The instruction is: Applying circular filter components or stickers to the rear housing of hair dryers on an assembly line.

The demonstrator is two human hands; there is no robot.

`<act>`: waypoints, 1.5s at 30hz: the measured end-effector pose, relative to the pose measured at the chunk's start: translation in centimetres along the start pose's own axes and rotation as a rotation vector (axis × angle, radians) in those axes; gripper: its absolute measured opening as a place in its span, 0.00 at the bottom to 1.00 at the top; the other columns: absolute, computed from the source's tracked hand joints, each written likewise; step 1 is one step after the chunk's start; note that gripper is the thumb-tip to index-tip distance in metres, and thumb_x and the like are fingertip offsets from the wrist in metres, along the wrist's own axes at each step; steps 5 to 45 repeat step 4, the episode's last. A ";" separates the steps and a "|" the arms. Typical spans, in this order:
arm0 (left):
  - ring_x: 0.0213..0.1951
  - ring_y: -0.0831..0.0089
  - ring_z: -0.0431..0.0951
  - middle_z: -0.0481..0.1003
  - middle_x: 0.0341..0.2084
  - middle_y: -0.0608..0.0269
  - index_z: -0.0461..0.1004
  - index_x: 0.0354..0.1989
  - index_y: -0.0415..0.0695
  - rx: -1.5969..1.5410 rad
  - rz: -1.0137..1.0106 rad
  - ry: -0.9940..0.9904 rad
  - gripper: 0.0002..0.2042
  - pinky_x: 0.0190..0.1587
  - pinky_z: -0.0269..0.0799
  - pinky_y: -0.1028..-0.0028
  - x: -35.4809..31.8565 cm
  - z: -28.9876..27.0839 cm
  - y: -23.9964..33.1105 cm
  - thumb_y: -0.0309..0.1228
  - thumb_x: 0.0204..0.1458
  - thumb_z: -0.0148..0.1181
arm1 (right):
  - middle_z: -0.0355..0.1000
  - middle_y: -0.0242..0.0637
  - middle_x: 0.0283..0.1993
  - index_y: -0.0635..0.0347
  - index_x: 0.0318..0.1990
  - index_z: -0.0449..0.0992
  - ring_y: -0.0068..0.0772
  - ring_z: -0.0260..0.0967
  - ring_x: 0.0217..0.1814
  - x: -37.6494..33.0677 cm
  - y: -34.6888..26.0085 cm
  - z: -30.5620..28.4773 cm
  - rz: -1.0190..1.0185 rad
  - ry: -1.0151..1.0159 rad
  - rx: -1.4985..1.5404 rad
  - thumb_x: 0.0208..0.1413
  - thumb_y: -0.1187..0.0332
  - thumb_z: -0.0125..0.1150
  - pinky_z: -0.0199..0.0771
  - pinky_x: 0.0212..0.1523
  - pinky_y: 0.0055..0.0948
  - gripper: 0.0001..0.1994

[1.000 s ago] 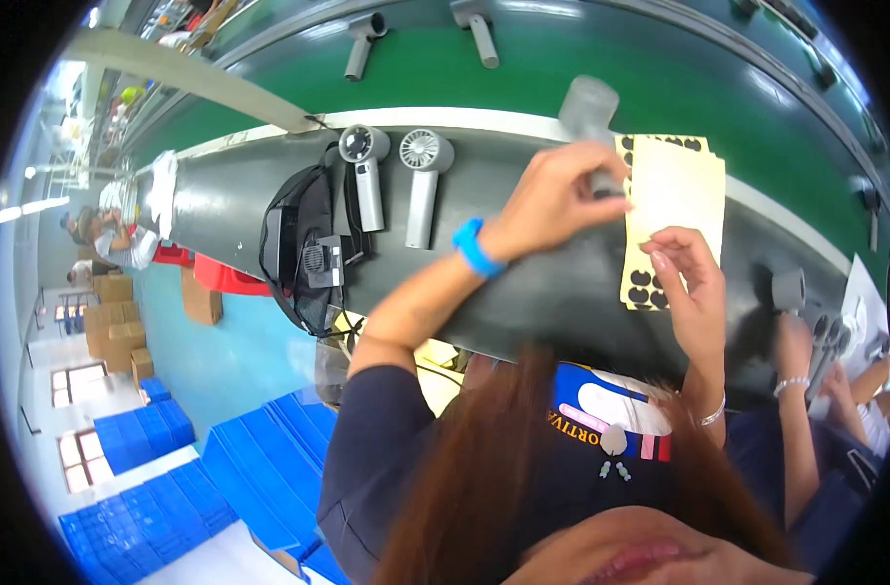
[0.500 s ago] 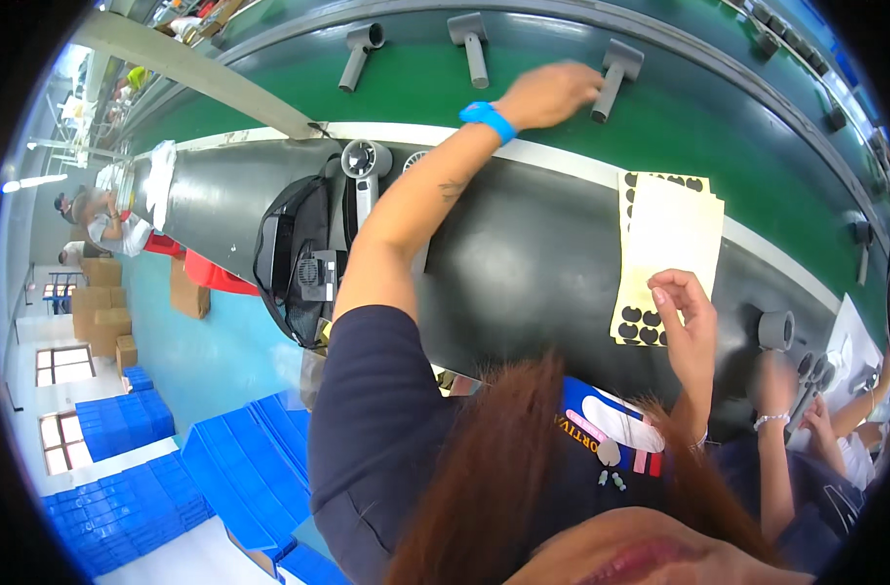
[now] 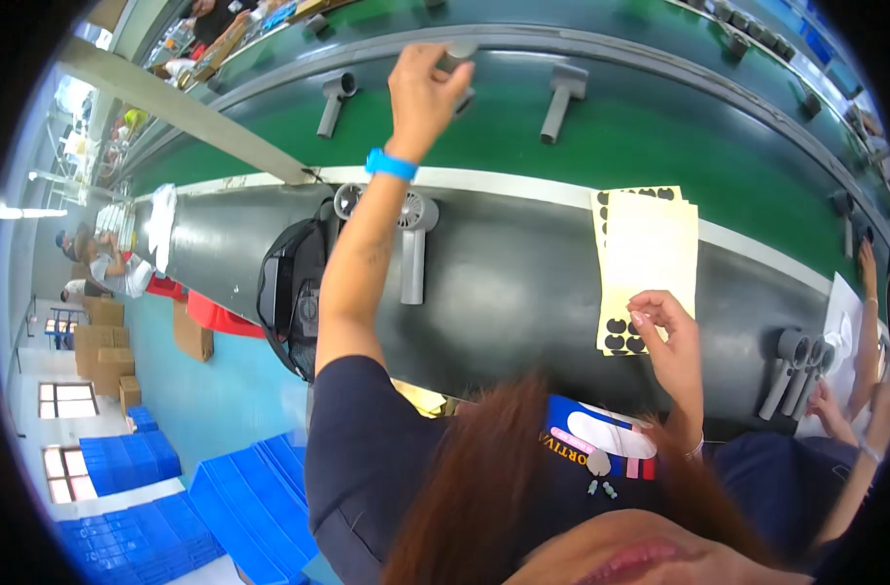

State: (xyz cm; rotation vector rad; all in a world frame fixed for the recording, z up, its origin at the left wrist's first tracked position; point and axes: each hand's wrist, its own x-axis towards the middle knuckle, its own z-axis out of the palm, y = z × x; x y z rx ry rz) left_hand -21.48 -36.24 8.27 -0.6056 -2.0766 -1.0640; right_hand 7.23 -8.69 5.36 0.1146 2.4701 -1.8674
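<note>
My left hand (image 3: 420, 105), with a blue band on the wrist, reaches over the green conveyor belt (image 3: 240, 141). Its fingers and thumb close around a grey handheld fan body (image 3: 456, 57), partly hidden behind the hand and blurred. My right hand (image 3: 667, 336) hovers at the lower end of a yellow sticker sheet (image 3: 650, 253), thumb and fingertips pinched together; anything between them is too small to make out. Rows of black stickers (image 3: 616, 342) show along the sheet's edges. To the left on the belt lies one fan body (image 3: 331, 102), to the right another (image 3: 562, 102).
Near my left forearm, a grey fan (image 3: 415, 249) lies beside a black bag (image 3: 294, 288) on the dark table (image 3: 503, 283). Several fans (image 3: 794, 370) stand at the right, near a co-worker's hands (image 3: 835, 414). A beam (image 3: 181, 107) crosses the far left.
My left hand has moved left, from the right-hand fan body to the middle one, and closes on it. My right hand stays by the sticker sheet. The view has shifted slightly.
</note>
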 end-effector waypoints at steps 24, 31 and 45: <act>0.26 0.69 0.79 0.73 0.37 0.59 0.77 0.42 0.42 -0.200 0.210 -0.024 0.15 0.29 0.77 0.78 -2.0 -0.8 8.8 0.24 0.43 0.65 | 0.73 0.36 0.38 0.64 0.41 0.71 0.21 0.68 0.40 -0.6 -0.1 0.1 -0.005 -0.029 -0.018 0.56 0.73 0.55 0.66 0.43 0.20 0.07; 0.26 0.69 0.79 0.73 0.37 0.59 0.77 0.42 0.42 -0.200 0.210 -0.024 0.15 0.29 0.77 0.78 -2.0 -0.8 8.8 0.24 0.43 0.65 | 0.73 0.36 0.38 0.64 0.41 0.71 0.21 0.68 0.40 -0.6 -0.1 0.1 -0.005 -0.029 -0.018 0.56 0.73 0.55 0.66 0.43 0.20 0.07; 0.26 0.69 0.79 0.73 0.37 0.59 0.77 0.42 0.42 -0.200 0.210 -0.024 0.15 0.29 0.77 0.78 -2.0 -0.8 8.8 0.24 0.43 0.65 | 0.73 0.36 0.38 0.64 0.41 0.71 0.21 0.68 0.40 -0.6 -0.1 0.1 -0.005 -0.029 -0.018 0.56 0.73 0.55 0.66 0.43 0.20 0.07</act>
